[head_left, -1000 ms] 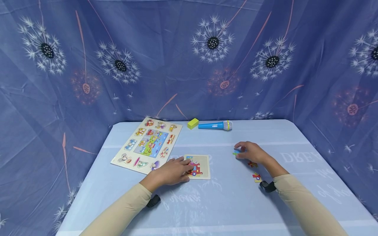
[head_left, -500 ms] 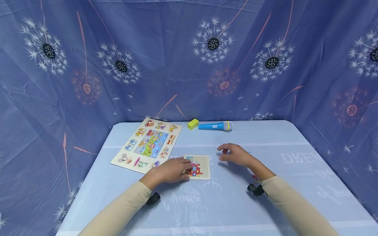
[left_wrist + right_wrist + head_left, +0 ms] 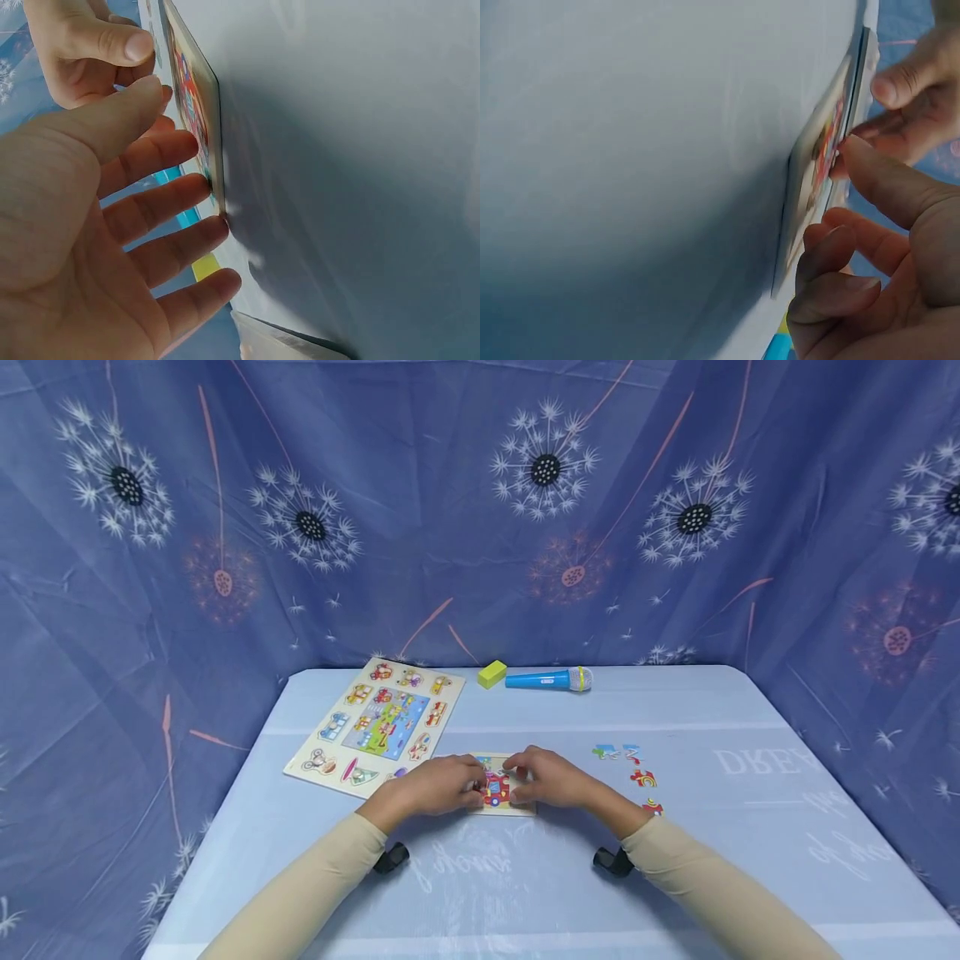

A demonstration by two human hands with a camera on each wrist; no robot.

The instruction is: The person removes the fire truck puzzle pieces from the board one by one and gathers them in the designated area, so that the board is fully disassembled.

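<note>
Pale blue tablecloth (image 3: pixel 555 906) covers the whole near part of the scene, with white bands and faded upside-down lettering on it. Two beige sleeves (image 3: pixel 300 889) reach in from the near edge, each with a black wrist gadget (image 3: pixel 392 858). Middle of the table is the small tray puzzle (image 3: pixel 525 811) with a red vehicle picture, lying flat between both hands. Left hand (image 3: pixel 442 783) is over its left side, fingers spread and relaxed, gripping nothing. Right hand (image 3: pixel 557 779) is over the right side, fingers loosely bent, thumb and index apart, no piece visible in it. Can't tell if either's actually touching the puzzle, and they block a good bit of it. Off to the right are loose jigsaw pieces (image 3: pixel 642 778), reds nearer, bluish ones farther; the right sleeve cuts across the nearest. Far left there's a big knob puzzle board (image 3: pixel 307 747) at an angle, near corner partly behind the left hand. Farther back: yellow-green block (image 3: pixel 491 674), blue toy microphone (image 3: pixel 547 680) just right of it, then a dark blue dandelion curtain (image 3: pixel 427 527) wrapping the back and sides.
</note>
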